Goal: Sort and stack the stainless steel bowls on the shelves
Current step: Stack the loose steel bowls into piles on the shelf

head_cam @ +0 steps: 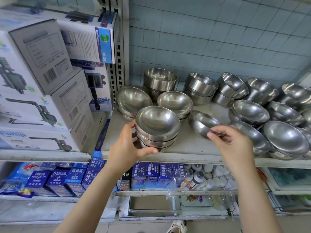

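My left hand (129, 147) cups a short stack of steel bowls (157, 127) at the shelf's (185, 148) near edge, fingers wrapped round it. My right hand (235, 142) pinches the rim of a tilted single bowl (202, 122) just right of it. That thin pinch could slip and the bowl clatter into its neighbours. The boxes (94, 64) at left read "SUBMERSIBLE PUMP".

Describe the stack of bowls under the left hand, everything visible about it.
The stack of bowls is shiny stainless steel, about three or four shallow round bowls nested mouth-up, the top one empty and reflective. It sits slightly tilted at the front edge of the shelf, in front of two other low stacks. The left hand grips its left side, thumb under the lowest bowl's front. The right hand is apart from it.
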`<state>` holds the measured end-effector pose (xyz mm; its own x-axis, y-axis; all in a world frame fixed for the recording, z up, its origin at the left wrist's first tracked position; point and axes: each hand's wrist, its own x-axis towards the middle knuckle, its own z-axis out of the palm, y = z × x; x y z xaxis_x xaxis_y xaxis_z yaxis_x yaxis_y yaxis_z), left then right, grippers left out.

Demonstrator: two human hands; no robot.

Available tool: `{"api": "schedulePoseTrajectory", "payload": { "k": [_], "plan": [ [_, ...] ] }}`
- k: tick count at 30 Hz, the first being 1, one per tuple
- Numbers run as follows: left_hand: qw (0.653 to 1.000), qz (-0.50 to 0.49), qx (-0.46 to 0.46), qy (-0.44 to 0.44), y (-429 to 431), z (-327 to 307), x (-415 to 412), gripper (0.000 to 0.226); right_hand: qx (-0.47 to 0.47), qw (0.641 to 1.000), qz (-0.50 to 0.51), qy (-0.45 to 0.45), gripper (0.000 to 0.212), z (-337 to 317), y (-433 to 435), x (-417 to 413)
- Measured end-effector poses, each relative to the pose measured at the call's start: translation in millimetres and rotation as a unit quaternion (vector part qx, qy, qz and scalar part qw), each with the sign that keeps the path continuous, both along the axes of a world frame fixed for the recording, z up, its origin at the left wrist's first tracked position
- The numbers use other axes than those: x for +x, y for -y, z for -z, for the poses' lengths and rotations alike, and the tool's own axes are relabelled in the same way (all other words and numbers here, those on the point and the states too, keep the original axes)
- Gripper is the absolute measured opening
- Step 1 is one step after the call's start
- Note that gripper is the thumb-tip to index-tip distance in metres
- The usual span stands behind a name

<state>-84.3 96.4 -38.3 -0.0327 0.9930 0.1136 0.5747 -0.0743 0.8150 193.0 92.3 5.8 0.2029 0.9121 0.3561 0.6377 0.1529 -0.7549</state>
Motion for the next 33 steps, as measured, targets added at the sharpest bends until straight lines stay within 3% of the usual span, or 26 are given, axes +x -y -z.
{"api": "schedulePoseTrajectory", "payload": {
  "k": [3, 6, 14, 22, 27, 30, 33],
  "plan": [
    [1.000, 0.001, 0.004, 0.002, 0.7, -0.9, 0.3, 0.117, 0.065, 0.996, -0.047, -0.039, 0.020, -20.0, 11.9, -13.5],
    [1.000, 0.005, 0.001, 0.006, 0.7, -0.5, 0.1, 0.116, 0.112, 0.986, -0.126, -0.011, 0.021, -33.5, 13.9, -40.6],
    [1.000, 0.010, 0.005, 0.002, 1.2, -1.0, -1.4, 0.118, 0.114, 0.959, -0.246, 0.086, 0.009, -16.1, -10.7, -80.2],
    [1.000, 0.006, 0.008, -0.006, 0.9, 0.9, -2.3, 0.116, 0.082, 0.958, -0.259, 0.087, 0.013, -15.7, -9.7, -74.6],
    [1.000, -0.002, 0.011, -0.001, 1.7, 1.2, -1.0, 0.115, 0.020, 0.979, -0.196, -0.047, 0.031, -21.7, -17.4, -54.7],
    [1.000, -0.009, 0.013, 0.016, 3.8, 1.2, -1.9, 0.113, -0.021, 0.988, -0.152, -0.017, 0.033, -16.5, -40.6, -33.6],
    [0.999, -0.013, 0.002, 0.036, 5.5, 1.2, -4.7, 0.115, -0.076, 0.981, -0.174, 0.048, 0.037, -6.7, -66.0, -22.5]
  ]
}}
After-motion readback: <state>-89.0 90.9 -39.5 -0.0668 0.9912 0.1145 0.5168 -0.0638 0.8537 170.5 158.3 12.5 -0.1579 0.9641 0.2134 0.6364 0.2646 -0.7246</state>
